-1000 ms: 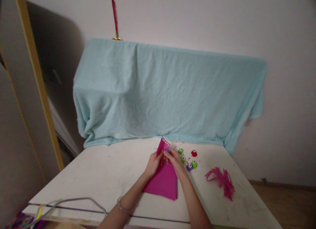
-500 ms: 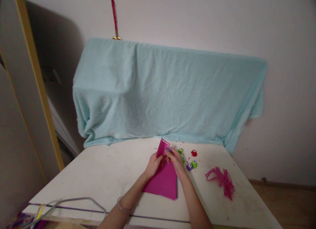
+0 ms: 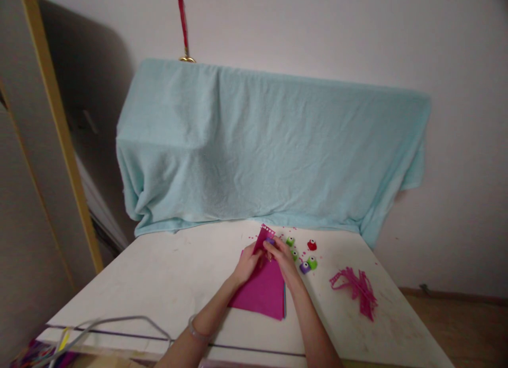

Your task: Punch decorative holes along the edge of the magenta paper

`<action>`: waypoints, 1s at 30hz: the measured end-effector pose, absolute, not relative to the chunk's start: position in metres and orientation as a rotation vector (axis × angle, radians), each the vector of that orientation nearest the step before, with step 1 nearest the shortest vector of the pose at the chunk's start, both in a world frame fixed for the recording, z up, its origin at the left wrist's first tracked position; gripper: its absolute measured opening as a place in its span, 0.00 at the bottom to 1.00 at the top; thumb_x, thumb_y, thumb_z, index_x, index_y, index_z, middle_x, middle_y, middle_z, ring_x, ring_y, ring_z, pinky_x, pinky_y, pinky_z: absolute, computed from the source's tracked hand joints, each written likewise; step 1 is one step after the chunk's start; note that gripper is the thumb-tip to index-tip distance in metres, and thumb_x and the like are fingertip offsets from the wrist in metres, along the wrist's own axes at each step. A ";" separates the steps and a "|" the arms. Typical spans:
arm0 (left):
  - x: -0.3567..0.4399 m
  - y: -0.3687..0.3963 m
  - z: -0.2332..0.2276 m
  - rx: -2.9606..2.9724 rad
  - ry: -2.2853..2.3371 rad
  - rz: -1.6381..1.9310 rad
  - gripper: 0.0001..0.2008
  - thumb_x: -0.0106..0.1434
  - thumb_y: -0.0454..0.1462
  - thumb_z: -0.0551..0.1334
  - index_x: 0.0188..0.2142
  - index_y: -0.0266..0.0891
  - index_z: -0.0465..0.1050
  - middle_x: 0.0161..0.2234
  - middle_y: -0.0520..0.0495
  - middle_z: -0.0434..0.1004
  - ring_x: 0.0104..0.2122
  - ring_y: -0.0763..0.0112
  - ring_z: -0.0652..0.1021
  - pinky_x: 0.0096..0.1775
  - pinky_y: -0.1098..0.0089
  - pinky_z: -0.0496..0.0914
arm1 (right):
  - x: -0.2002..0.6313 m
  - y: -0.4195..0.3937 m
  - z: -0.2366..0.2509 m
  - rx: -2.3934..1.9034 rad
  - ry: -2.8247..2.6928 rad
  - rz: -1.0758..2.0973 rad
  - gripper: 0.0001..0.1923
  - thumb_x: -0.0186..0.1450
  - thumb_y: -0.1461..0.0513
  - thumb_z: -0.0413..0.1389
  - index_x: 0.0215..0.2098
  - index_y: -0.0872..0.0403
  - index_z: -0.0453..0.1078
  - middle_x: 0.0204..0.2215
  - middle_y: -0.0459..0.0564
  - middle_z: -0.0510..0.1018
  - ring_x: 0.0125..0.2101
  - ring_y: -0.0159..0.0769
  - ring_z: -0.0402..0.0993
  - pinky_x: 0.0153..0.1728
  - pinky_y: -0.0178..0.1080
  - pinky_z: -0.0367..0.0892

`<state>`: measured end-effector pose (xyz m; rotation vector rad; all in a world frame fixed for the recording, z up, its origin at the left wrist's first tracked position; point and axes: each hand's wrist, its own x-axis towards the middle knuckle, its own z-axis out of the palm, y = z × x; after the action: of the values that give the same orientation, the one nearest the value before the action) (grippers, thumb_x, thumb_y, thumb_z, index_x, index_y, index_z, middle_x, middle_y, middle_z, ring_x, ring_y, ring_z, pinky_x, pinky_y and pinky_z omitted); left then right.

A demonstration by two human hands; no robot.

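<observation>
My left hand (image 3: 248, 261) is closed on a narrow magenta strip (image 3: 263, 235), which has a row of holes along its far end. In my right hand (image 3: 281, 254) is a small purple paper punch (image 3: 270, 241), pressed up against the strip's right side. Whether its jaws grip the strip cannot be made out. Under both hands lies a stack of sheets with a magenta sheet (image 3: 260, 296) on top; bluish edges show at its right side.
Right of my hands lie several small punches: green ones (image 3: 312, 262), a purple one (image 3: 305, 268) and a red one (image 3: 311, 245). Pink bits are scattered among them. A heap of cut magenta strips (image 3: 359, 294) is farther right. A blue cloth (image 3: 270, 151) hangs behind the white table (image 3: 166, 272).
The strip's punched end has shifted slightly to the right and down, and more of the purple punch shows. Both hands keep their hold; the things on the table stay put.
</observation>
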<state>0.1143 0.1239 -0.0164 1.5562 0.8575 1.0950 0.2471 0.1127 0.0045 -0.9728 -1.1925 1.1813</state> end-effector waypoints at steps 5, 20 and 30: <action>0.114 0.124 -0.016 1.563 0.976 1.159 0.15 0.63 0.43 0.53 0.30 0.35 0.71 0.25 0.49 0.73 0.25 0.70 0.71 0.32 0.72 0.65 | 0.248 0.114 0.003 -0.973 -1.203 1.170 0.13 0.56 0.52 0.60 0.30 0.52 0.67 0.22 0.42 0.67 0.22 0.29 0.58 0.23 0.33 0.53; 0.115 0.123 -0.013 1.531 1.024 1.158 0.19 0.62 0.49 0.56 0.32 0.33 0.72 0.25 0.47 0.74 0.25 0.69 0.71 0.32 0.71 0.66 | 0.252 0.126 -0.009 -0.988 -1.136 1.150 0.14 0.56 0.51 0.60 0.33 0.52 0.70 0.21 0.43 0.68 0.20 0.30 0.60 0.22 0.34 0.55; 0.113 0.125 -0.016 1.548 1.058 1.212 0.21 0.63 0.50 0.54 0.32 0.33 0.72 0.26 0.47 0.73 0.26 0.69 0.71 0.31 0.71 0.65 | 0.251 0.121 -0.007 -0.957 -1.170 1.177 0.13 0.57 0.51 0.59 0.31 0.53 0.69 0.20 0.42 0.67 0.21 0.30 0.60 0.24 0.34 0.56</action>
<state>0.1129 0.1252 -0.0158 1.5480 1.0581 1.2117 0.2510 0.1214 -0.0069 -0.9569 -1.1696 1.1769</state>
